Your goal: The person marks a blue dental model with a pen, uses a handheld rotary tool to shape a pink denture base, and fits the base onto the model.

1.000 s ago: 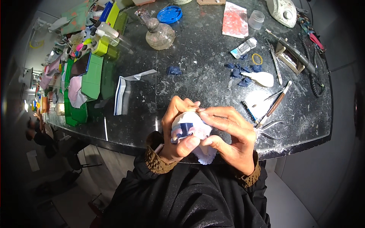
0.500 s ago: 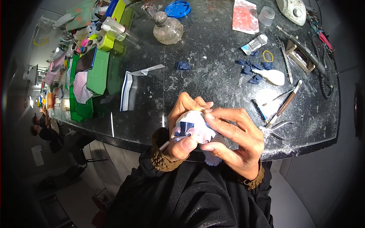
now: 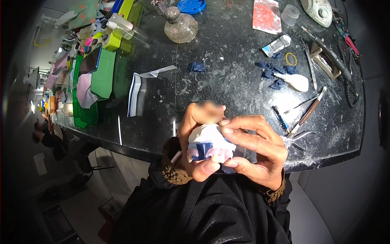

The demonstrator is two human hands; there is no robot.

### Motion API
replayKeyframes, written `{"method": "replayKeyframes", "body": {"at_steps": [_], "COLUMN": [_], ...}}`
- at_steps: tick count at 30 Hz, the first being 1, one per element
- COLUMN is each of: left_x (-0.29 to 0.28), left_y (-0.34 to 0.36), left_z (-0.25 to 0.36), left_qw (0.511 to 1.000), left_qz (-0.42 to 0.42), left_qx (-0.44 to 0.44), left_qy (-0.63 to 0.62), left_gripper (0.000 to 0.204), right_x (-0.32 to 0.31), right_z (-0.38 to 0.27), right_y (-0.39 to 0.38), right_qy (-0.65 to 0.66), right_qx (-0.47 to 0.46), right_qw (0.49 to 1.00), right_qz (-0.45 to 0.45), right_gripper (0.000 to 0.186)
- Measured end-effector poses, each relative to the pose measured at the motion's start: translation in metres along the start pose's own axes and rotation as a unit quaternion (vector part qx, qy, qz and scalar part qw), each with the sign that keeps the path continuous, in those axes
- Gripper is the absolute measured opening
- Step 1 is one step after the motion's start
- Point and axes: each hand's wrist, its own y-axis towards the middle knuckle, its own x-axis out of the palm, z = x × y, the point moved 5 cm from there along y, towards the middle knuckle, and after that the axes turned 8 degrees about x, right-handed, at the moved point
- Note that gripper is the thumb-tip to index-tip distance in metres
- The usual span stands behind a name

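Between my two hands is a white plaster dental model [image 3: 207, 133], held just off the near edge of the bench. Pink gum material [image 3: 221, 154] with teeth lines its near side, and a dark blue wax piece [image 3: 203, 150] fills the front gap. My left hand [image 3: 185, 132] wraps it from the left, thumb along the tooth edge and fingers behind; its fingertips are blurred. From the right, my right hand [image 3: 264, 150] pinches the model with fingers on top and thumb low. A pale scalloped piece [image 3: 228, 169] shows beneath, partly hidden.
Right of my hands lie pliers [image 3: 298, 140], a wooden-handled knife [image 3: 310, 110], a white bulb-shaped piece [image 3: 297, 82] and blue wax scraps [image 3: 268, 71]. A handpiece [image 3: 331, 57] rests on its stand. A glass burner [image 3: 180, 30] stands far off; a green bin [image 3: 102, 77] is left.
The model has tilted in my hands, so its pink and blue front faces me more. The pale scalloped piece below is now more covered. My right hand has shifted slightly right.
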Motion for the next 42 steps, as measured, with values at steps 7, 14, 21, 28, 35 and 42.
{"method": "replayKeyframes", "body": {"at_steps": [7,14,21,28,35,42], "left_x": [0.001,0.002,0.004,0.007,-0.003,0.006], "left_y": [0.004,0.003,0.004,0.01,0.004,0.01], "left_z": [0.005,0.002,-0.007,-0.008,-0.004,0.0], "left_qw": [1.0,0.999,0.981,0.982,0.986,0.987], "left_qz": [-0.022,0.035,0.076,0.078,0.078,0.062], "left_qx": [0.021,-0.014,-0.16,-0.172,-0.119,-0.082], "left_qy": [0.007,0.022,-0.076,-0.01,0.084,0.122], "left_gripper": [0.06,0.055,0.047,0.046,0.05,0.051], "right_x": [0.0,0.001,-0.004,-0.061,-0.089,-0.07], "right_z": [0.003,0.005,0.005,-0.012,-0.003,0.017], "right_y": [0.0,0.001,-0.002,-0.016,-0.039,-0.036], "right_qy": [0.029,0.011,-0.039,-0.301,-0.455,-0.55], "right_qx": [0.014,0.008,0.052,0.144,0.253,0.231], "right_qw": [0.999,1.0,0.996,0.908,0.84,0.788], "right_qz": [-0.009,-0.002,0.057,0.253,0.155,0.152], "right_gripper": [0.041,0.041,0.037,0.021,0.012,0.013]}}
